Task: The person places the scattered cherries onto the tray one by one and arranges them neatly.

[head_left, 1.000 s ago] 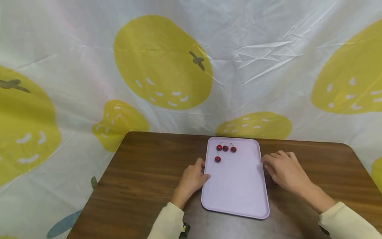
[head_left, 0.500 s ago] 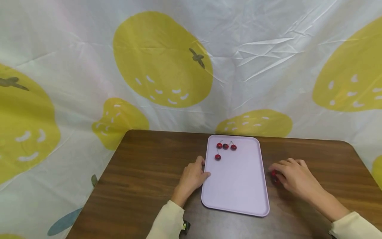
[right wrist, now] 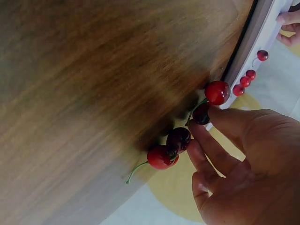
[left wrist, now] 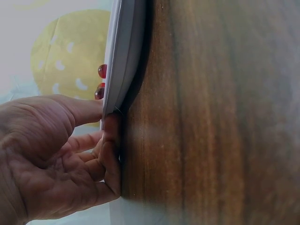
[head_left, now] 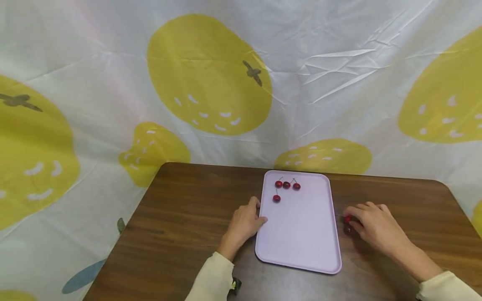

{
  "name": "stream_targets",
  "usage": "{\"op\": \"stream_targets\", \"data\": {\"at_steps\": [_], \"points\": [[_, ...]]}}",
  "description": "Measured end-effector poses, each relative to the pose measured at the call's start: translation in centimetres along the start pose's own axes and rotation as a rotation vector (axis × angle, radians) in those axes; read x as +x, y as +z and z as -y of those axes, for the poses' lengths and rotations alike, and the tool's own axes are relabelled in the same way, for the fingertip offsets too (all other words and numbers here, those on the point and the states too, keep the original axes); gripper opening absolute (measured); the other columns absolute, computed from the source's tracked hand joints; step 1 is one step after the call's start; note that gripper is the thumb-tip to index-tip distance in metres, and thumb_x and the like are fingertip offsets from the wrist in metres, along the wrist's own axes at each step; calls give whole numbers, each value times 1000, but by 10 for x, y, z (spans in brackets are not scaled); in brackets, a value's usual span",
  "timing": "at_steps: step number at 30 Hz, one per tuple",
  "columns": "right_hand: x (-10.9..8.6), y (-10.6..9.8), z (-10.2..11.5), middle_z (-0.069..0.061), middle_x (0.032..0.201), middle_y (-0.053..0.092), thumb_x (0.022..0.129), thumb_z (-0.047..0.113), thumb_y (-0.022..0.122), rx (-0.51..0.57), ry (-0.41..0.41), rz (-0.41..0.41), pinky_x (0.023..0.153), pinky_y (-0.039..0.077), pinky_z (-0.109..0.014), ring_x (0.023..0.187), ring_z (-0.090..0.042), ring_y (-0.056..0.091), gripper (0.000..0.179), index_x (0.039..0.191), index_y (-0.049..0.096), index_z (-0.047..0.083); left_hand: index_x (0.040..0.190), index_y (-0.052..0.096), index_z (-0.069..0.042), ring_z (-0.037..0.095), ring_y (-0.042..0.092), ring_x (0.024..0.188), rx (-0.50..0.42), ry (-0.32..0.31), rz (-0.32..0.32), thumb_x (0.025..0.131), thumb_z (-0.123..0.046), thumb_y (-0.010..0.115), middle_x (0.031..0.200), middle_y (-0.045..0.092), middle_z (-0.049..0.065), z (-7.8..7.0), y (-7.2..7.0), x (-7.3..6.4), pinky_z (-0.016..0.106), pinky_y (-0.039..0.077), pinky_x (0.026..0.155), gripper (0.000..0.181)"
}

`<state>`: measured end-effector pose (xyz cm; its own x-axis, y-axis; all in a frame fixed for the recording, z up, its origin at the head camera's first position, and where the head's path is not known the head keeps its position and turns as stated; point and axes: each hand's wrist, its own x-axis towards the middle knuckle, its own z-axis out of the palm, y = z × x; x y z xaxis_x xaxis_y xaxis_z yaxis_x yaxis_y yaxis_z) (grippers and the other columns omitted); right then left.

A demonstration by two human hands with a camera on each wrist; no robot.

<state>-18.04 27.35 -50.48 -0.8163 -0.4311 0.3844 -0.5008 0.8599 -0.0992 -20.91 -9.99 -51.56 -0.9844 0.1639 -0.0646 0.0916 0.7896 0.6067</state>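
My left hand (head_left: 244, 223) grips the left edge of a pale lilac tray (head_left: 301, 238). In the left wrist view its thumb lies on the rim and its fingers are curled under the edge. Four-sided with rounded corners, the tray bears several red cherries near its far left corner, one cherry (head_left: 276, 198) nearer than the row. Right of the tray, my right hand (head_left: 378, 228) pinches a dark cherry (right wrist: 201, 114) between thumb and index finger, low over the table. A bright red cherry (right wrist: 217, 93) with a green stem sits against it. A dark cherry (right wrist: 178, 139) and another red cherry (right wrist: 161, 157) lie by the other fingertips.
The brown wood-grain table (head_left: 188, 217) has rounded far corners. Behind its far edge hangs a white cloth (head_left: 301, 104) printed with large yellow fruits. Bare tabletop stretches left of the tray and right of my right hand.
My right hand has moved from beside the tray's right edge rightward and nearer, down to the cherries on the table, where its fingers have closed in. My left hand stays on the tray.
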Motion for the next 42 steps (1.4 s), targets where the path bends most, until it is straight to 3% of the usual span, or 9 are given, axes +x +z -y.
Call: {"op": "stream_targets", "data": {"at_steps": [5, 12, 16, 19, 26, 35, 42], "points": [[-4, 0, 1, -3, 99, 77, 77, 5, 86, 3, 34, -18, 76, 38, -49, 95, -33, 68, 30, 99, 73, 21, 120, 57, -11, 16, 56, 66, 5, 2, -2, 95, -24, 80, 75, 63, 3, 1, 1, -1, 30, 44, 60, 37], [4, -7, 5, 6, 81, 67, 79, 10, 86, -4, 101, -50, 72, 38, -49, 79, -24, 62, 24, 92, 69, 22, 120, 57, -10, 16, 55, 65, 4, 6, -10, 95, -23, 80, 75, 63, 3, 1, 1, -2, 29, 43, 59, 36], [14, -8, 14, 6, 80, 68, 81, 16, 83, 17, 152, -72, 73, 39, -48, 76, -20, 61, 18, 92, 70, 22, 120, 57, -10, 16, 55, 65, -1, 1, -8, 95, -23, 80, 75, 61, 3, 2, 0, -1, 29, 43, 58, 36], [21, -4, 22, 1, 85, 72, 82, 17, 81, 41, 171, -100, 75, 42, -49, 78, -24, 66, 16, 93, 70, 21, 120, 57, -10, 16, 56, 66, 2, 2, -10, 95, -23, 80, 75, 62, 4, 2, 0, 0, 30, 44, 59, 36], [36, 5, 37, -5, 89, 75, 82, 18, 84, 80, 180, -90, 79, 43, -51, 88, -33, 69, 20, 97, 71, 16, 120, 57, -10, 16, 57, 68, 17, -3, -6, 95, -24, 80, 78, 65, 4, -1, 0, 2, 29, 45, 61, 37], [57, 19, 55, -2, 84, 73, 83, 19, 84, 114, 163, -71, 76, 41, -43, 81, -25, 66, 20, 98, 71, 16, 118, 58, -10, 14, 56, 65, -2, 20, -23, 93, -22, 81, 74, 67, 4, 0, 1, -1, 29, 43, 58, 35], [79, 32, 68, -4, 85, 76, 87, 21, 83, 153, 152, -47, 78, 47, -47, 80, -24, 69, 19, 99, 70, 14, 119, 58, -10, 14, 56, 65, -8, 21, -27, 94, -22, 81, 74, 67, 3, 2, 1, -2, 29, 43, 58, 36]]}}
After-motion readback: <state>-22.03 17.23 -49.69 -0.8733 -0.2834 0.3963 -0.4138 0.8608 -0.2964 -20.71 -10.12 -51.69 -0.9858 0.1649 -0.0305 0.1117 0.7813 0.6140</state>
